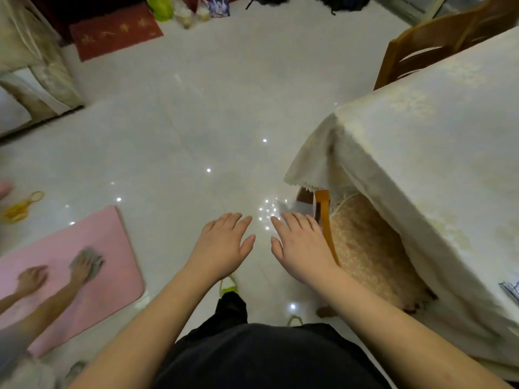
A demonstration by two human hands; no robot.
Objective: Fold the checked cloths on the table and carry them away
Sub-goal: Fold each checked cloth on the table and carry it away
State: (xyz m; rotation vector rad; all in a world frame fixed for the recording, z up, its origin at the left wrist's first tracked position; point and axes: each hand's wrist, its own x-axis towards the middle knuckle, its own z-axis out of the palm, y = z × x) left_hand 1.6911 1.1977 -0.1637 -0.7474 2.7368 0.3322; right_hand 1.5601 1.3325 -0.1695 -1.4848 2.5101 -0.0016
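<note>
Glossy white floor [179, 113] tiles fill most of our view, dotted with small reflections of ceiling lights. We look down at our own two bare arms stretched forward over the floor. Our left hand [222, 248] and right hand [302, 248] hover side by side, palms down, fingers spread and released, grasping nothing and not touching each other. Below them we see our dark clothing [252, 357] and a yellow-green slipper [229, 284].

On our right stands the worktop [438, 153], draped in a pale cream tablecloth whose corner hangs down toward the floor. Its top is bare except at the near right edge, where a small piece of blue-and-white checked cloth [509, 289] shows, cut off by the frame. A wooden chair [368, 248] with a patterned cushion is tucked under the near corner, just beside our right hand. Another wooden chair [429, 43] stands at the far side.

At lower left, a pink mat [106, 273] lies on the floor. Another person's two hands [56, 273] rest on it, one pressing a grey rag [90, 262]; these are blurred. A yellow object [19, 209] lies on the floor beyond the mat. A red doormat [115, 32] and several bags [185, 9] sit at the far side of the room.
</note>
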